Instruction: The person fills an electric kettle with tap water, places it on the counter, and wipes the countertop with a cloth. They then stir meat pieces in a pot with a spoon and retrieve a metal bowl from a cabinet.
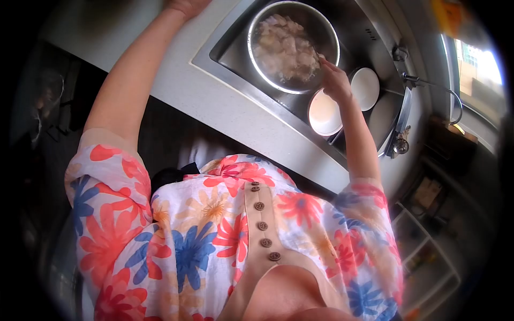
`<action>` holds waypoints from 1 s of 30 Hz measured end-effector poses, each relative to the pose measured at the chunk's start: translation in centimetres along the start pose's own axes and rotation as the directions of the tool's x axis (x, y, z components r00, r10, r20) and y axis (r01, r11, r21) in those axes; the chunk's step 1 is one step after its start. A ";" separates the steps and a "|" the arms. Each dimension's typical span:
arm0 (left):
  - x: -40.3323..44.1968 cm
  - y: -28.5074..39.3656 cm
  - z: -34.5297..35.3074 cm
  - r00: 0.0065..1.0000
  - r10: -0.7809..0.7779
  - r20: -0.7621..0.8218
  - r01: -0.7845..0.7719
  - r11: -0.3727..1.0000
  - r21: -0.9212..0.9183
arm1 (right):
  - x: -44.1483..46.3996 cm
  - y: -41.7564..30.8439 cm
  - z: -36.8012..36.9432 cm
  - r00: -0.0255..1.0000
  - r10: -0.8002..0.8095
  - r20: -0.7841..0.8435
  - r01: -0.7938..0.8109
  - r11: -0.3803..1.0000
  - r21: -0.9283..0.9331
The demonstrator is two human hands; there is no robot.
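A round metal pot or bowl sits in the sink, with pale pieces of raw-looking meat lying in cloudy liquid inside it. My right hand is at the right side of its rim, fingers curled over the edge. Just below that hand stands a white bowl, and a second white bowl is to the right of my wrist. At the top edge of the view, my left hand is over the pale countertop; its fingers are cut off.
The steel sink edge runs diagonally between the counter and the vessels. A curved faucet and a metal utensil with a round head are on the right. Behind them is a bright window. A white rack stands at lower right.
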State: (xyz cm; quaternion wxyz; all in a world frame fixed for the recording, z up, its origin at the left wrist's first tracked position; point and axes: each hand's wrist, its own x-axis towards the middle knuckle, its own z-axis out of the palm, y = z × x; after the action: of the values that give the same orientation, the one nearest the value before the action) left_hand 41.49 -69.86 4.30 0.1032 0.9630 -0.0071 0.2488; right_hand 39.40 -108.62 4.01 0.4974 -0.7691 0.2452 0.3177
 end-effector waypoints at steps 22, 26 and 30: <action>-0.2 0.7 -0.5 1.000 -0.003 -0.006 0.003 1.000 -0.028 | -2.8 3.6 -4.9 0.892 -0.451 0.036 0.336 0.607 -0.720; -0.2 0.0 -0.2 1.000 0.010 -0.013 -0.010 1.000 0.005 | 0.6 3.6 -0.8 0.856 -0.517 -0.006 0.391 0.654 -0.648; -0.1 0.3 -0.2 1.000 0.000 0.005 0.000 1.000 -0.004 | 0.1 1.5 -1.0 0.894 -0.446 -0.034 0.364 0.771 -0.523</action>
State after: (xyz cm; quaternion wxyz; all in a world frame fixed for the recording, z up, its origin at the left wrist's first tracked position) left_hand 41.25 -70.08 4.47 0.1049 0.9634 -0.0080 0.2465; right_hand 38.71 -110.07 3.29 0.3154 -0.9287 0.0200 0.1941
